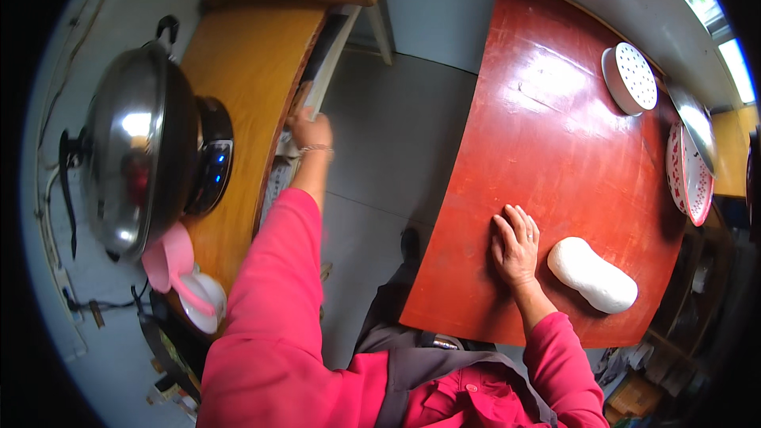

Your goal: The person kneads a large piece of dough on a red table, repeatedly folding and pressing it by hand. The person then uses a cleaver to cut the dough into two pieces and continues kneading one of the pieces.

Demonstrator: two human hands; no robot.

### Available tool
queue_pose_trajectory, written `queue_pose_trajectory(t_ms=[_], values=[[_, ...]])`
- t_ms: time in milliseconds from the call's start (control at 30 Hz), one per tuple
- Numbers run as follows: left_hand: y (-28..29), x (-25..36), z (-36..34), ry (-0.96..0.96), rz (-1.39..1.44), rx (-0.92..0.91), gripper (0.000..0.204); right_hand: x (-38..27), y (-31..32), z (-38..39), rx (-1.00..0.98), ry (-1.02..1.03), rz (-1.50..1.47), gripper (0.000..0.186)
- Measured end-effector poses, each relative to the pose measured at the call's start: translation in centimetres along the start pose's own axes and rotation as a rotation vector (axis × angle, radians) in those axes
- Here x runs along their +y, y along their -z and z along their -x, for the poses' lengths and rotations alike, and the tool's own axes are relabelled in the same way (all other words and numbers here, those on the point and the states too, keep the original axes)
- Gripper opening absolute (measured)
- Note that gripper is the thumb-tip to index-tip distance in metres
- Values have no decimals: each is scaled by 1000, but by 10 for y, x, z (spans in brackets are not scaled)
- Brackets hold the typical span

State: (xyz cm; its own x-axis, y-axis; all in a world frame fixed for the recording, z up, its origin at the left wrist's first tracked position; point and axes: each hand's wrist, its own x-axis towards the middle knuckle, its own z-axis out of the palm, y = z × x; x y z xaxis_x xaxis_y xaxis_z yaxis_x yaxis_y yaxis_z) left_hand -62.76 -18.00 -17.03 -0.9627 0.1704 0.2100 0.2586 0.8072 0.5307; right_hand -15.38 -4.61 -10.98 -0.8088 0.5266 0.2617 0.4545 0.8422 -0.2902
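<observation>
My left hand reaches out to the open side of the wooden counter, at a shelf space under its top. Its fingers look curled round something there that I cannot make out; a brown, wood-coloured piece shows just beyond them. My right hand rests on the red tabletop, fingers stretched out and holding nothing. Just right of it lies a smooth, white, elongated lump of dough, apart from the hand.
On the wooden counter at left, a lidded wok stands on a black cooker, near a pink ladle cup and a white bowl. A white perforated container and a red-patterned basin sit at the table's far right.
</observation>
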Motion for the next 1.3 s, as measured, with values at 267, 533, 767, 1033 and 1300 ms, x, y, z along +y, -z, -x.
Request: queue_pose_trajectory(t_ms=[267,533,767,1033,1300], values=[[-52,-55,-72,61,-253,-66,50,4,2,4,-111,-65,14,46],[-44,-49,-88,89,-249,-368,38,4,5,0,-54,-35,-15,48],[-6,17,5,46,60,-466,20,7,-1,4,-54,-14,-111,52],[113,127,245,-348,416,-907,17,-18,33,5,55,-365,-908,78],[157,249,427,-1073,633,-1245,24,-4,160,135,611,-676,-1331,32]])
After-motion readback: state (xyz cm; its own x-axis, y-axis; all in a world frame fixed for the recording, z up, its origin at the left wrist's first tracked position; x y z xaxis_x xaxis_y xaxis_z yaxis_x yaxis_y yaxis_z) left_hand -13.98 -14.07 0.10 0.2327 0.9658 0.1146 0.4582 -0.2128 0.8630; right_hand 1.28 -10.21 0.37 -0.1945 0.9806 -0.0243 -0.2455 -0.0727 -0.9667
